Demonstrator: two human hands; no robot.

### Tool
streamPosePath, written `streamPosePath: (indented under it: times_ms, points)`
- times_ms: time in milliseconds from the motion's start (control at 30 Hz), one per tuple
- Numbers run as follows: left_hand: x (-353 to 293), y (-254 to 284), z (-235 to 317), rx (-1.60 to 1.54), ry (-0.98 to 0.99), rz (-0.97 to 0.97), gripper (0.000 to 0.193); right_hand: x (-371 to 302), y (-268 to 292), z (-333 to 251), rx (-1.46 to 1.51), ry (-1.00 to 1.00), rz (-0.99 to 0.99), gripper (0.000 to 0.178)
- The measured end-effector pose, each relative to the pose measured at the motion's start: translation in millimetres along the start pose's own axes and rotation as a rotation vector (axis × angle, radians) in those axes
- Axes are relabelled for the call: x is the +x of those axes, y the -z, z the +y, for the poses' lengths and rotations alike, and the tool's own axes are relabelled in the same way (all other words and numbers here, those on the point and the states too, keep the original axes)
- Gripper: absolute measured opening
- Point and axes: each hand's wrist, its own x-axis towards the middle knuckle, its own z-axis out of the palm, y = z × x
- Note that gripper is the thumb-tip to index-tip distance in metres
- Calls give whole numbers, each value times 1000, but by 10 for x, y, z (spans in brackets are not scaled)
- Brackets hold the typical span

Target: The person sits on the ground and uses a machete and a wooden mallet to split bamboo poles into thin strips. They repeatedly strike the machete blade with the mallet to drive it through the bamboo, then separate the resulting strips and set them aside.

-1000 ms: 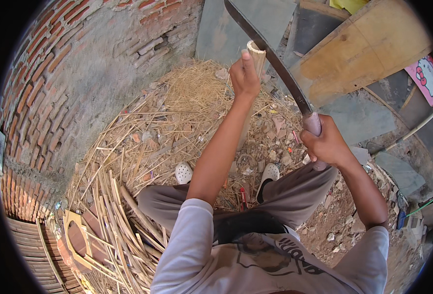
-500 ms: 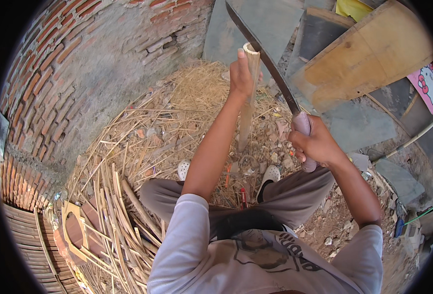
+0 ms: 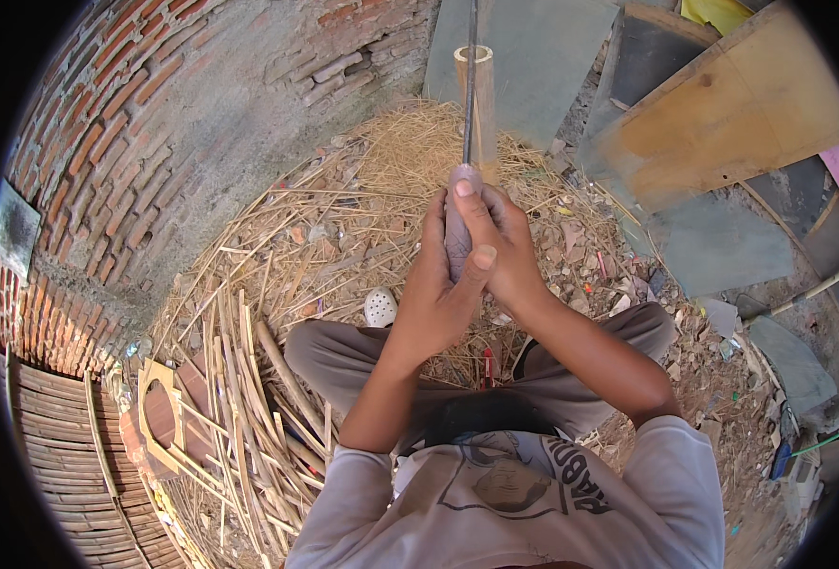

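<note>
Both my hands are closed around the pale purple-grey handle of a machete (image 3: 469, 133), which points straight away from me. My right hand (image 3: 507, 254) wraps it from the right, its thumb lying along the top of the handle. From the left, my left hand (image 3: 438, 299) presses round the lower handle, thumb raised. The dark blade shows almost edge-on as a thin line. It crosses the open, pale rim of a hollow bamboo piece (image 3: 485, 109) standing upright just beyond my hands. Whether the blade is wedged in the bamboo, I cannot tell; the bamboo's lower end is hidden.
Split bamboo strips (image 3: 239, 398) lie piled at my left, beside a slatted bamboo panel (image 3: 68, 455). A brick wall (image 3: 173, 123) rises at the far left. Straw and rubble cover the ground. Grey slabs (image 3: 524, 57) and a wooden board (image 3: 723, 104) lie at the far right.
My left hand has let go of the bamboo piece and joined my right hand on the machete handle. The machete has swung from leaning left to pointing straight ahead, in line with the bamboo.
</note>
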Motion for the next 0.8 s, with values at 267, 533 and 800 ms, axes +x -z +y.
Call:
streamPosePath:
  times_ms: [267, 533, 800]
  points:
    - [143, 376, 140, -131, 488, 12, 36, -19, 1712, 35, -424, 216, 527, 36]
    - [477, 1041, -202, 26, 616, -17, 46, -3015, 4253, 4022, -997, -1008, 404, 42]
    - [676, 886, -125, 217, 606, -37, 52, -3267, 2438, 4032, -622, -1243, 560, 39]
